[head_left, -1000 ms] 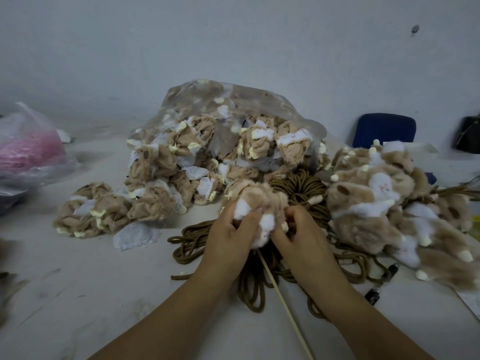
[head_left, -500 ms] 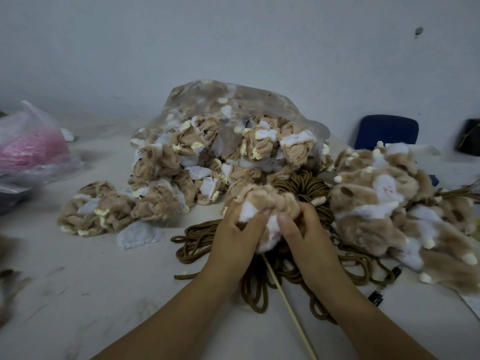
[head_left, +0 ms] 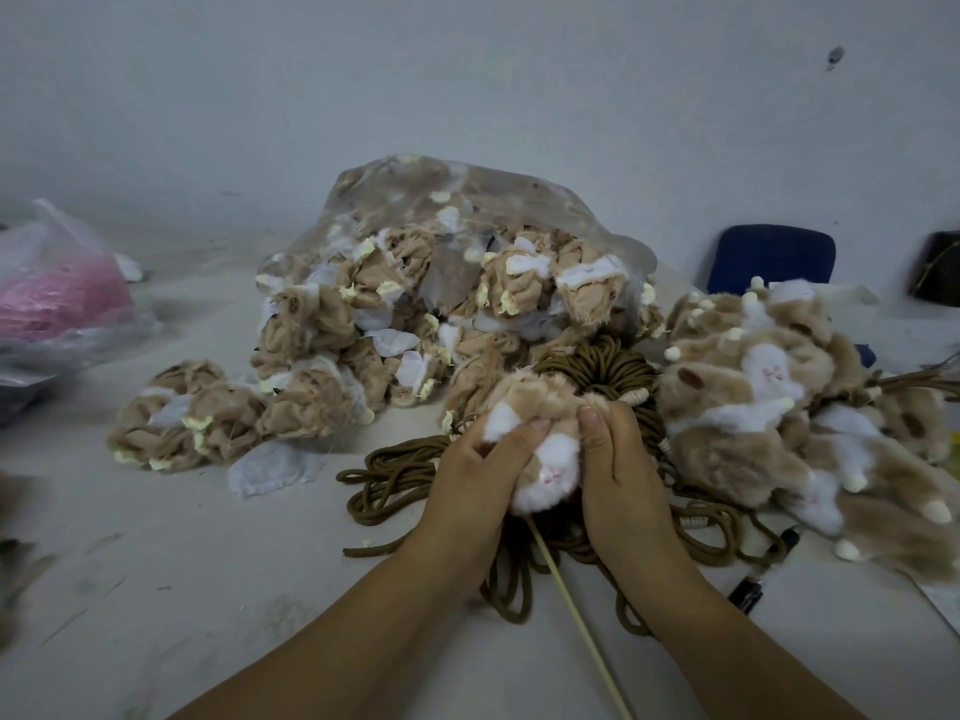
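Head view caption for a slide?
Left hand and right hand grip a tan-and-white plush, thin stick emerging beneath, over brown cords, in front of a bag of plush skins.

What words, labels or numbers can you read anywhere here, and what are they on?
No text here can be read.
Toy, held by the left hand and right hand: only a stitched pink face, no letters.
Clear bag: no print shows.
Black pen: any marking is too small to read.
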The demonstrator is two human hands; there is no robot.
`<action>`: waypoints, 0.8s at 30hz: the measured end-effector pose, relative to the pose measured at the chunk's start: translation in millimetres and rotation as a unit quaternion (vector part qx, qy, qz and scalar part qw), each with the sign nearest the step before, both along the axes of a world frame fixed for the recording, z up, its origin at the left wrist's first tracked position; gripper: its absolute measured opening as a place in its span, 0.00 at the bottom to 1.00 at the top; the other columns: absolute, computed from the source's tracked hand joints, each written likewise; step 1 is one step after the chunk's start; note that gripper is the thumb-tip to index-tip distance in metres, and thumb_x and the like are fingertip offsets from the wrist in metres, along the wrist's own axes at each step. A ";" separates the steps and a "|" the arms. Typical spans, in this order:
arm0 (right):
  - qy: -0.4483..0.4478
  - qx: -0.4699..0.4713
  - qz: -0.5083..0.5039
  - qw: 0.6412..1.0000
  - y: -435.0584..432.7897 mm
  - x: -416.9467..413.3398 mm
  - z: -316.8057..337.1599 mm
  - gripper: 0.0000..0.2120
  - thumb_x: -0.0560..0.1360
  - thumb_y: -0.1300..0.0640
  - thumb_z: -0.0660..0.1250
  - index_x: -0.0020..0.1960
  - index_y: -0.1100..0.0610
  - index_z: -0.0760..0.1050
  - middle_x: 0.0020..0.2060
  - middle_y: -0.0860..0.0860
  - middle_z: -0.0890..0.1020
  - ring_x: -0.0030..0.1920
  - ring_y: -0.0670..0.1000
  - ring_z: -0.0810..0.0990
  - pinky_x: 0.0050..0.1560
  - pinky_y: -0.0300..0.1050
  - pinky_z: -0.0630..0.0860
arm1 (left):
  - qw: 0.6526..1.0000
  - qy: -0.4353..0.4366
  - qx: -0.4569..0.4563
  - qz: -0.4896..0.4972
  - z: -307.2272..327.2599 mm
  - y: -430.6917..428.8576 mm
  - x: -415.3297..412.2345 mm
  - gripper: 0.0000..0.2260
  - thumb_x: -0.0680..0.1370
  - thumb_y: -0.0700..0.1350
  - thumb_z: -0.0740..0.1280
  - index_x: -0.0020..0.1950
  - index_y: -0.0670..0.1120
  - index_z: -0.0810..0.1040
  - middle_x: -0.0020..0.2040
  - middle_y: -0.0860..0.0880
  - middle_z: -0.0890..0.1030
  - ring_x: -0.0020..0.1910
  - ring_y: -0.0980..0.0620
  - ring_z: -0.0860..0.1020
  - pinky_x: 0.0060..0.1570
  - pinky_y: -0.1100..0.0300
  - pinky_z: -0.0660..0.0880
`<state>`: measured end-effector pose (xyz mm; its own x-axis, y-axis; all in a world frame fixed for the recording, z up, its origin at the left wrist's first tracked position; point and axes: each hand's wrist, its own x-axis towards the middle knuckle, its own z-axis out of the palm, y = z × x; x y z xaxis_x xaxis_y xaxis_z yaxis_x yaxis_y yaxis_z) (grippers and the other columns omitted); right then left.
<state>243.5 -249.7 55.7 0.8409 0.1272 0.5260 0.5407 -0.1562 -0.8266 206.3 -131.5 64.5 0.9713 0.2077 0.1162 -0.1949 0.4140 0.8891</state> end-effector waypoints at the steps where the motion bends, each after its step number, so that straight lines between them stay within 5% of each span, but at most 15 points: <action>1: -0.001 -0.001 0.000 1.000 0.6 0.1 -0.3 0.13 0.77 0.42 0.51 0.44 0.48 0.69 0.42 0.48 0.78 0.41 0.41 0.77 0.36 0.31 0.72 | 0.999 0.007 -0.031 -0.012 1.0 0.2 0.6 0.09 0.67 0.46 0.73 0.46 0.47 0.87 0.50 0.43 0.86 0.49 0.47 0.85 0.44 0.61 0.80; 7: 0.032 0.011 0.003 0.999 4.1 5.4 -1.5 0.13 0.77 0.39 0.52 0.44 0.42 0.72 0.40 0.42 0.79 0.42 0.38 0.78 0.38 0.31 0.74 | 0.983 0.026 -0.154 -0.092 7.4 3.8 -1.0 0.07 0.67 0.45 0.73 0.42 0.46 0.88 0.51 0.41 0.85 0.46 0.50 0.85 0.42 0.60 0.81; 9: 0.068 0.015 0.028 0.997 2.8 9.0 -7.7 0.05 0.80 0.48 0.59 0.48 0.44 0.73 0.40 0.41 0.79 0.43 0.37 0.79 0.40 0.29 0.74 | 0.972 0.030 -0.189 -0.137 9.6 3.2 -3.2 0.11 0.68 0.45 0.76 0.48 0.42 0.87 0.55 0.39 0.84 0.51 0.47 0.84 0.47 0.57 0.81; 12: 0.071 -0.014 0.019 0.997 2.9 11.1 -16.1 0.13 0.79 0.64 0.60 0.46 0.45 0.71 0.34 0.41 0.78 0.36 0.37 0.79 0.35 0.33 0.73 | 0.949 0.042 -0.247 -0.191 9.7 8.0 -4.4 0.14 0.71 0.44 0.74 0.53 0.38 0.85 0.56 0.38 0.83 0.52 0.44 0.83 0.50 0.54 0.81; 16: 0.092 0.048 0.022 0.994 3.4 9.6 -7.7 0.14 0.82 0.53 0.55 0.43 0.43 0.76 0.38 0.40 0.82 0.41 0.40 0.80 0.42 0.36 0.75 | 0.941 0.027 -0.257 -0.217 7.5 15.2 -1.4 0.14 0.75 0.47 0.71 0.56 0.40 0.84 0.59 0.38 0.82 0.57 0.43 0.82 0.55 0.52 0.79; 18: 0.084 0.063 0.001 0.995 -1.0 11.1 -1.8 0.13 0.80 0.46 0.56 0.42 0.40 0.77 0.40 0.42 0.82 0.40 0.40 0.80 0.37 0.31 0.75 | 0.955 0.029 -0.220 -0.199 5.2 13.6 1.1 0.17 0.78 0.51 0.68 0.60 0.40 0.82 0.63 0.38 0.80 0.62 0.44 0.80 0.59 0.53 0.77; 21: 0.093 0.099 -0.007 0.991 -8.2 10.5 5.5 0.12 0.78 0.42 0.57 0.43 0.43 0.77 0.42 0.48 0.83 0.42 0.46 0.83 0.39 0.41 0.79 | 0.990 0.023 -0.093 -0.103 5.7 9.8 2.8 0.26 0.75 0.57 0.70 0.67 0.44 0.76 0.65 0.41 0.79 0.63 0.45 0.79 0.60 0.52 0.78; 24: 0.043 0.049 -0.044 0.997 -13.4 8.9 8.8 0.11 0.75 0.38 0.56 0.43 0.40 0.74 0.40 0.42 0.81 0.39 0.42 0.80 0.33 0.34 0.76 | 0.991 -0.023 0.132 0.007 6.4 6.4 -3.1 0.31 0.64 0.67 0.73 0.64 0.64 0.71 0.67 0.57 0.74 0.61 0.59 0.78 0.54 0.62 0.79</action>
